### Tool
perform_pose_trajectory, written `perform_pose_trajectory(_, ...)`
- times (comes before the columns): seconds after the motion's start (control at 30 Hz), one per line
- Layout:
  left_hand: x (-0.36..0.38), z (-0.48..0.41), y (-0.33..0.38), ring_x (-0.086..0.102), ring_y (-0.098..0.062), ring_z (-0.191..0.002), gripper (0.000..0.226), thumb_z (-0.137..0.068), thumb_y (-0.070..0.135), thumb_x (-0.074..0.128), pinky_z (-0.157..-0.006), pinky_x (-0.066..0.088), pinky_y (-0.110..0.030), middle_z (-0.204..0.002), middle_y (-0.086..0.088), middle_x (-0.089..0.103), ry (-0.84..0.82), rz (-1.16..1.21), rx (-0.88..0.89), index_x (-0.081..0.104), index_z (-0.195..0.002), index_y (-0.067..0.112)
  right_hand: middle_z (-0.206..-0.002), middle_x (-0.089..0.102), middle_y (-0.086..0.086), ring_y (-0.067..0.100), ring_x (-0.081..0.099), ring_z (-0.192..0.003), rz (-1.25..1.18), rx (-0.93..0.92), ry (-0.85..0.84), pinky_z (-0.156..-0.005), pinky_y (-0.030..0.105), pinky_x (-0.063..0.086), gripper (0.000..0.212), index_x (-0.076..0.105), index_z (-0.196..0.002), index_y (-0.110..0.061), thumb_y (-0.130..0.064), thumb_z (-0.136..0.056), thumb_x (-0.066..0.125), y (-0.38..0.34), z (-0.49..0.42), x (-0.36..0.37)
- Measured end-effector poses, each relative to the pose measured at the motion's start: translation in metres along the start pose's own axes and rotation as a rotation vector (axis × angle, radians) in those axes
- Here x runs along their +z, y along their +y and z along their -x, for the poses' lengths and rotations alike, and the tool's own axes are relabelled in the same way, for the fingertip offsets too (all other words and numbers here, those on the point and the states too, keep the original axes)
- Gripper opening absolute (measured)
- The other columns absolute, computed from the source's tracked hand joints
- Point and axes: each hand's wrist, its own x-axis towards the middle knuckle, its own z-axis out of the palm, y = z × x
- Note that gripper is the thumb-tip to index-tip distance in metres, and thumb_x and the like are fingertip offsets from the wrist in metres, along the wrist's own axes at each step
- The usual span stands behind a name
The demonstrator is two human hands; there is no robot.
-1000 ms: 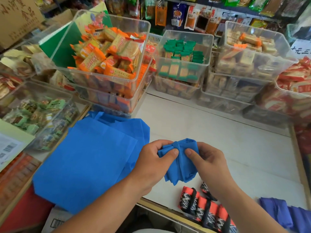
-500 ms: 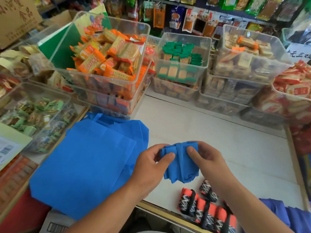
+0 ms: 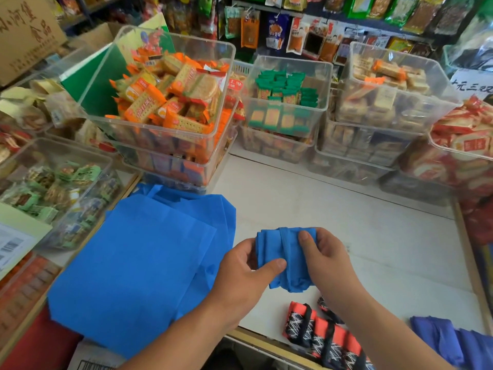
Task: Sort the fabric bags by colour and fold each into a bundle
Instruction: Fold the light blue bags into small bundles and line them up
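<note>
A stack of flat bright-blue fabric bags [image 3: 138,268] lies on the white counter [image 3: 346,222]. The left hand [image 3: 245,273] and right hand [image 3: 328,255] both grip a folded blue fabric bundle [image 3: 286,252] held just above the counter, thumbs pressing its front. Red-and-black patterned bundles [image 3: 320,335] sit at the near edge.

White counter [image 3: 346,222], snack bins [image 3: 282,121] (stacked), hanging packets [image 3: 249,28]

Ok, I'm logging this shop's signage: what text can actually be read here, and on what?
"食品": cardboard box, top left; characters above it unclear.
"十元三双": handwritten white sign, far right, last character cut by the edge.
Snack wrappers, hanging packets, barcode label: print too small or blurred to read.
Folded blue bag: no print.
</note>
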Motion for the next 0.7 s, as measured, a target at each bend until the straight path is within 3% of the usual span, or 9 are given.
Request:
perform_pose_trajectory(0.1, 0.003, -0.001, 0.003, 0.072, -0.007, -0.100, 0.029, -0.092, 0.016, 0.076, -0.085, 0.061, -0.027, -0.105, 0.009, 0.076, 0.022, -0.049, 0.037, 0.066, -0.117, 0.025, -0.088, 0.075, -0.001, 0.016, 0.073, -0.083, -0.026, 0.008, -0.057, -0.070, 0.030, 0.061, 0.019, 0.066, -0.101, -0.018, -0.028, -0.107, 0.051, -0.001, 0.001, -0.003)
perform_pose_trajectory(0.2, 0.007, 0.000, -0.002, 0.067, -0.001, -0.099, 0.014, -0.104, 0.029, 0.056, -0.086, 0.056, -0.024, -0.106, 0.013, 0.070, 0.019, -0.213, 0.105, 0.058, -0.118, 0.033, -0.100, 0.075, 0.001, 0.018, 0.073, -0.094, -0.072, 0.094, -0.131, -0.082, 0.036, 0.062, 0.022, 0.065, -0.109, -0.021, -0.035, -0.108, 0.048, 0.007, 0.004, -0.003)
perform_pose_trajectory(0.3, 0.002, 0.001, -0.020, 0.063, -0.012, -0.098, 0.023, -0.107, 0.046, 0.042, -0.092, 0.053, -0.036, -0.105, 0.001, 0.064, -0.019, -0.231, 0.020, 0.054, -0.111, 0.026, -0.111, 0.071, 0.002, 0.021, 0.068, -0.106, -0.066, 0.241, -0.200, -0.097, 0.043, 0.056, 0.024, 0.061, -0.114, -0.026, -0.041, -0.109, 0.043, 0.028, 0.007, 0.004)
perform_pose_trajectory(0.37, -0.008, -0.002, -0.037, 0.062, -0.010, -0.102, 0.022, -0.107, 0.043, 0.046, -0.093, 0.052, -0.029, -0.108, 0.001, 0.065, -0.062, -0.254, -0.046, 0.055, -0.114, 0.024, -0.117, 0.069, 0.002, 0.021, 0.067, -0.111, -0.080, 0.341, -0.289, -0.101, 0.045, 0.055, 0.025, 0.059, -0.118, -0.026, -0.042, -0.110, 0.040, 0.043, 0.007, 0.010)
perform_pose_trajectory(0.43, -0.025, -0.012, -0.066, 0.063, -0.003, -0.102, 0.014, -0.105, 0.034, 0.054, -0.089, 0.050, -0.020, -0.109, 0.010, 0.066, -0.053, -0.371, -0.100, 0.057, -0.117, 0.027, -0.120, 0.067, -0.001, 0.016, 0.066, -0.112, -0.047, 0.387, -0.334, -0.099, 0.041, 0.056, 0.026, 0.057, -0.121, -0.026, -0.042, -0.110, 0.040, 0.061, 0.002, 0.014)
perform_pose_trajectory(0.57, -0.056, -0.040, -0.142, 0.062, -0.012, -0.089, 0.007, -0.099, 0.031, 0.064, -0.087, 0.053, -0.035, -0.090, 0.012, 0.065, 0.028, -0.609, -0.225, 0.059, -0.095, 0.028, -0.110, 0.069, -0.003, 0.014, 0.066, -0.100, 0.248, 0.294, -0.138, -0.096, 0.043, 0.054, 0.019, 0.060, -0.115, -0.023, -0.034, -0.106, 0.047, 0.105, -0.012, 0.016)
perform_pose_trajectory(0.7, -0.063, -0.061, -0.207, 0.062, -0.016, -0.083, 0.014, -0.090, 0.039, 0.069, -0.081, 0.054, -0.038, -0.082, 0.013, 0.062, 0.024, -0.687, -0.267, 0.058, -0.086, 0.032, -0.096, 0.075, -0.003, 0.020, 0.071, -0.090, 0.365, 0.307, -0.214, -0.080, 0.034, 0.056, 0.014, 0.067, -0.100, -0.023, -0.029, -0.103, 0.054, 0.145, -0.005, 0.031)
